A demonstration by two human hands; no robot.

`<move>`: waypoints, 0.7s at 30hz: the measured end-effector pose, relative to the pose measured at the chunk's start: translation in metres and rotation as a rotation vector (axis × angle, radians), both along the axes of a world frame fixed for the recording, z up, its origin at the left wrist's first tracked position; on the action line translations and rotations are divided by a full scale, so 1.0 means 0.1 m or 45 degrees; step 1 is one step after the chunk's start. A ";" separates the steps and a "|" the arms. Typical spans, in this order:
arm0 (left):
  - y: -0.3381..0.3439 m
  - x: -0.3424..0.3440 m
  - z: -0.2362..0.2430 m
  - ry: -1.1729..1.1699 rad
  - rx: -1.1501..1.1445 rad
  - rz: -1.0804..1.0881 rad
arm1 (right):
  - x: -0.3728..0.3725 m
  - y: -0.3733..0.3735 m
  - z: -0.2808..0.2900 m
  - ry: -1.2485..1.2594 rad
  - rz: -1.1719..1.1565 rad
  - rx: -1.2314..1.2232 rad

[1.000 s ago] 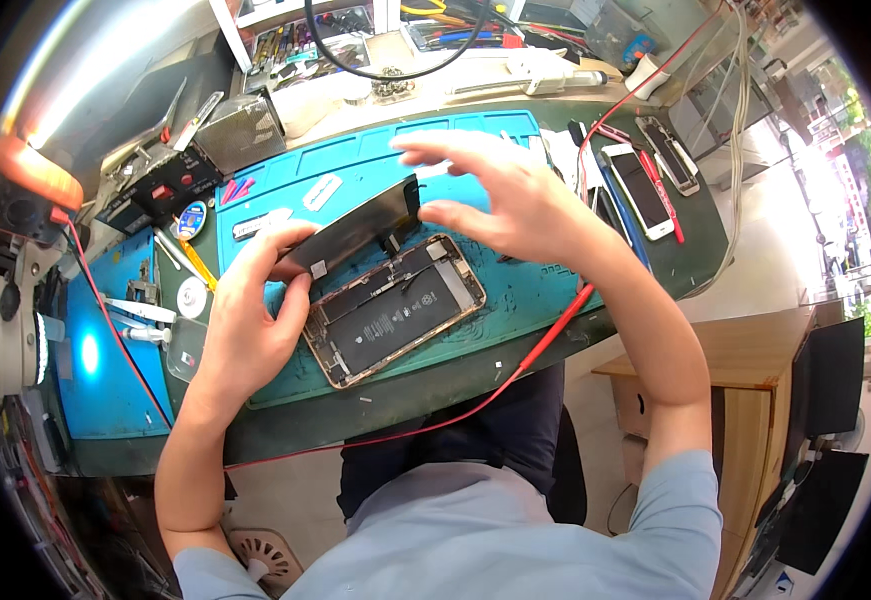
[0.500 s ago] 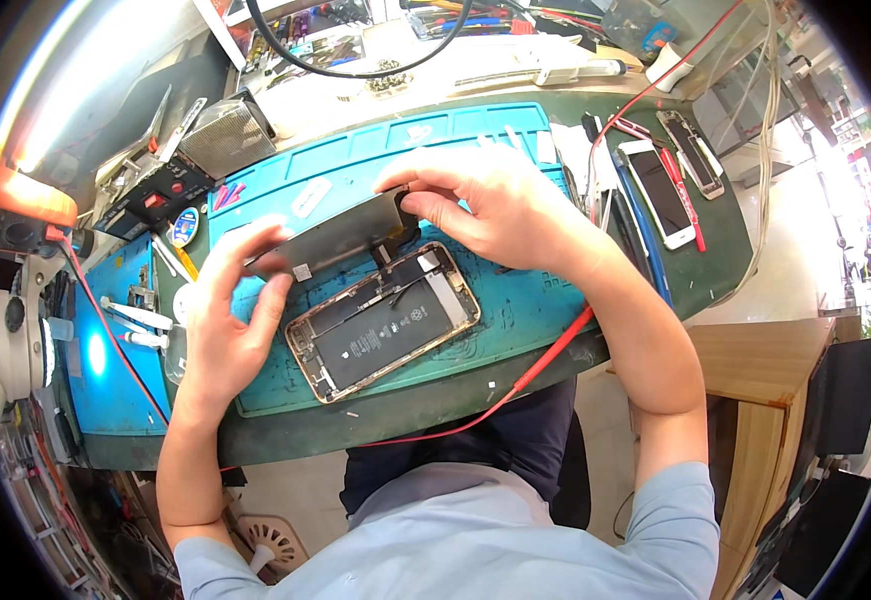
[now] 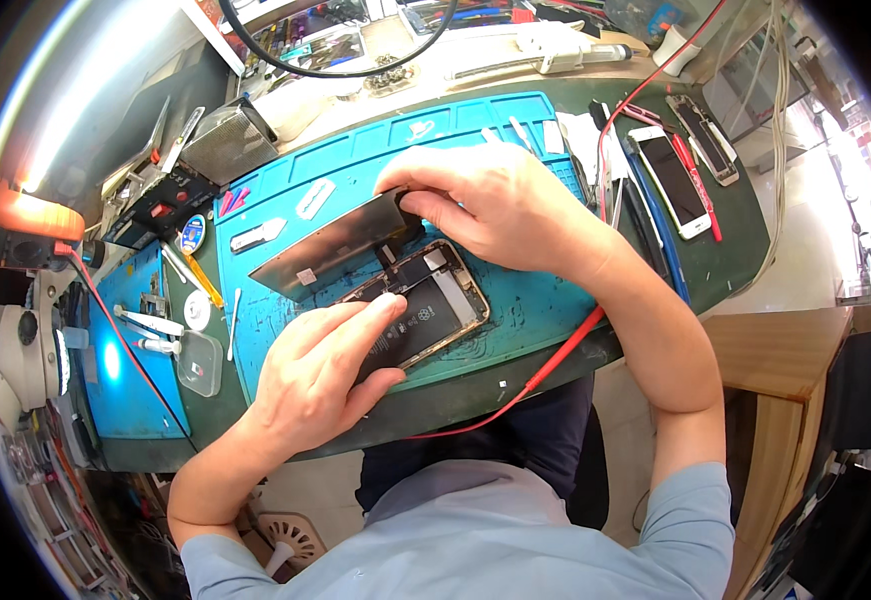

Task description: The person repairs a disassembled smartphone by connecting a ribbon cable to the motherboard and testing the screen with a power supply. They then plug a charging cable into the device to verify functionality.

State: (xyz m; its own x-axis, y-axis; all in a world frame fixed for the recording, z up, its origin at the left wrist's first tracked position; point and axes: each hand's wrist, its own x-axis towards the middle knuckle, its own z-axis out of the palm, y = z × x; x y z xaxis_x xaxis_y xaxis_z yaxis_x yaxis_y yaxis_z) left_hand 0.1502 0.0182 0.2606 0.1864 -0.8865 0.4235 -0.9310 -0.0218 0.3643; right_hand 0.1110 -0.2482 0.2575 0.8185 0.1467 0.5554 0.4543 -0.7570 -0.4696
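An opened smartphone body (image 3: 467, 296) lies tilted on the blue-green work mat (image 3: 530, 315), its dark battery (image 3: 431, 318) and inner parts exposed. Its screen panel (image 3: 330, 245) stands raised along the far long side, joined near the right end by a flex cable (image 3: 387, 255). Thumb and fingers of my right hand (image 3: 505, 205) pinch the panel's upper right corner. My left hand (image 3: 317, 375) lies over the left part of the phone body, covering it. Its fingers reach out to the middle of the body, and the thumb is apart near the lower edge.
A white phone (image 3: 670, 180) and another opened phone (image 3: 703, 140) lie at the right, beside pens and tools. A red probe lead (image 3: 565, 350) crosses the mat's near edge. At left are a clear plastic box (image 3: 200, 362), a cotton swab (image 3: 233, 325) and a power box (image 3: 155, 205).
My left hand has left the screen panel's left end and moved right and nearer, over the phone body. The right hand still holds the panel's corner. The whole view has shifted slightly.
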 end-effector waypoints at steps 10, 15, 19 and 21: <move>0.01 0.02 -0.04 0.071 0.017 0.034 | -0.03 0.01 0.03 0.041 -0.026 -0.022; 0.01 -0.01 -0.04 0.096 0.048 0.095 | -0.04 0.02 0.03 0.048 -0.041 -0.049; 0.00 -0.03 -0.03 0.121 0.060 0.132 | -0.05 0.02 0.04 0.074 -0.043 -0.058; 0.00 -0.03 -0.05 0.127 0.042 0.141 | -0.05 0.02 0.03 0.051 -0.032 -0.053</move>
